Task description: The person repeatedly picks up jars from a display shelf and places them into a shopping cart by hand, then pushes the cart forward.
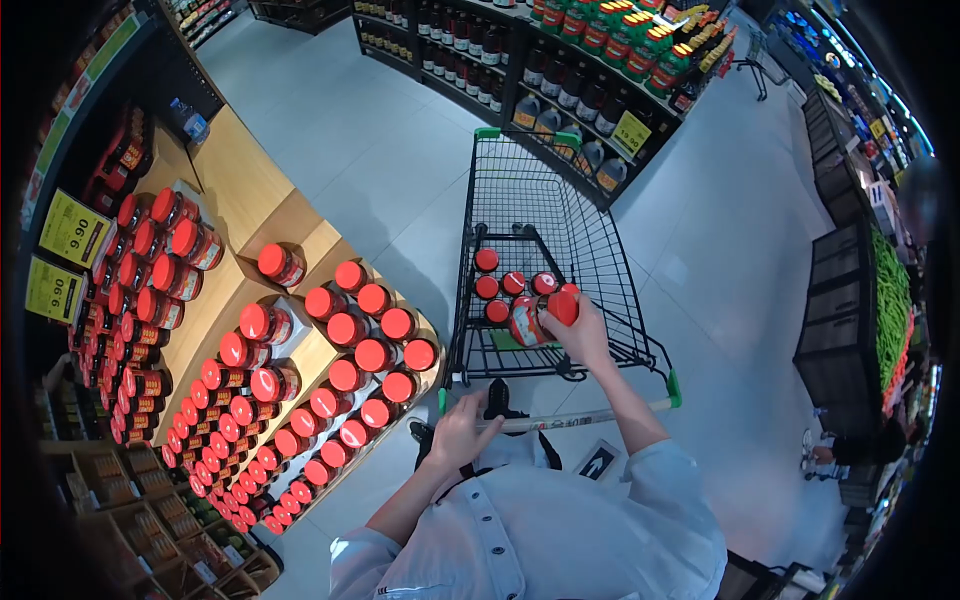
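My right hand is closed on a jar with a red lid and a printed label. The jar is tilted above the shopping cart, its lid toward my fingers. Below it, several red-lidded jars stand in the cart's wire basket, partly covered by the held jar. Near the left end of the cart's handle is my left hand, its fingers apart and nothing visible in them. Whether it touches the handle I cannot tell.
To the left, a wooden display stand bears many red-lidded jars, with yellow price signs behind. A bottle shelf stands beyond the cart. Green vegetables lie on a dark stand at right. Tiled floor runs between.
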`<action>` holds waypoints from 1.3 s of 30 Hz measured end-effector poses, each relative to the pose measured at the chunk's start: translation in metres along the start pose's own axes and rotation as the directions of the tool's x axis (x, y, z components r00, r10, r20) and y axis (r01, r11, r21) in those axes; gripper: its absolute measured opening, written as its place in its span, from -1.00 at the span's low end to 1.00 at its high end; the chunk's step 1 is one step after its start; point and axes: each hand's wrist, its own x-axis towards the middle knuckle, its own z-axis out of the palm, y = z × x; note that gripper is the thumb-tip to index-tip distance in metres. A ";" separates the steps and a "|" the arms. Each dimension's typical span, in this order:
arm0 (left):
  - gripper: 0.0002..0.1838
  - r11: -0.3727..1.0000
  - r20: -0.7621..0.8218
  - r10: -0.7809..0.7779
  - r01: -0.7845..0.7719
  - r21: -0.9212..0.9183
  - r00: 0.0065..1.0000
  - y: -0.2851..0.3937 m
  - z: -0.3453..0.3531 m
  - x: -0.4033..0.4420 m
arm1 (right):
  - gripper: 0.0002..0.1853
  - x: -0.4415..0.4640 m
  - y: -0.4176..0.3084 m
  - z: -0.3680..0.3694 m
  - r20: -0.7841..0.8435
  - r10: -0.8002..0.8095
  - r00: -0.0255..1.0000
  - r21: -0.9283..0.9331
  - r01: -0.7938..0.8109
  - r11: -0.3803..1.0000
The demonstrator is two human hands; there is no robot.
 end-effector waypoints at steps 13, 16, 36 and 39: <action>-0.78 0.880 -0.419 -0.244 0.381 0.284 0.875 -0.003 0.058 0.034 | -0.25 0.243 0.185 0.161 0.145 -0.007 0.989 -0.411 0.066 0.909; -0.78 0.871 -0.429 -0.264 0.405 0.279 0.864 -0.006 0.060 0.035 | -0.17 0.271 0.191 0.185 0.199 0.015 0.980 -0.428 0.073 0.901; -0.81 0.872 -0.502 -0.149 0.353 0.339 0.852 0.000 0.050 0.041 | -0.19 0.285 0.283 0.272 0.238 -0.030 0.971 -0.149 0.067 0.986; -0.79 0.877 -0.499 -0.139 0.340 0.339 0.855 -0.001 0.051 0.037 | -0.32 0.266 0.244 0.243 0.252 0.034 0.967 -0.061 -0.020 0.998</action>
